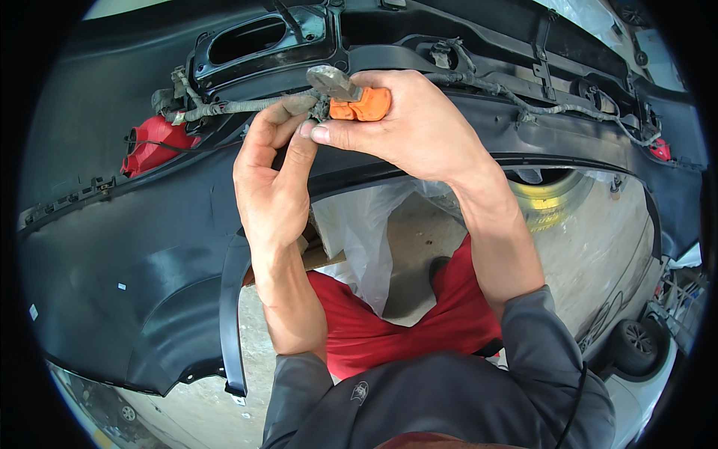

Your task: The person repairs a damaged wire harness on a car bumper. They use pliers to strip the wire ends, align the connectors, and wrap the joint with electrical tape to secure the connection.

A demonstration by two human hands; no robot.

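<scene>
In front of me, my right hand [407, 123] is closed round a pair of pliers with orange handles [360, 105]. Their grey metal head [333, 81] points up and to the left. My left hand [273, 165] pinches a dusty, tape-wrapped wiring harness [235, 107], and its fingertips meet my right thumb there. A small dark clump on the harness [320, 109] shows between the fingers. Part of the pliers is hidden in my right palm. The harness continues to the right [550, 109] along a large black car body panel [149, 254].
A red part [158, 144] sits on the panel at the left, and a smaller red piece [660, 149] at the far right. Beyond my hands is a black frame with an oval opening [247, 39]. Below lie clear plastic sheeting [366, 232] and a tyre with yellow on it [550, 202].
</scene>
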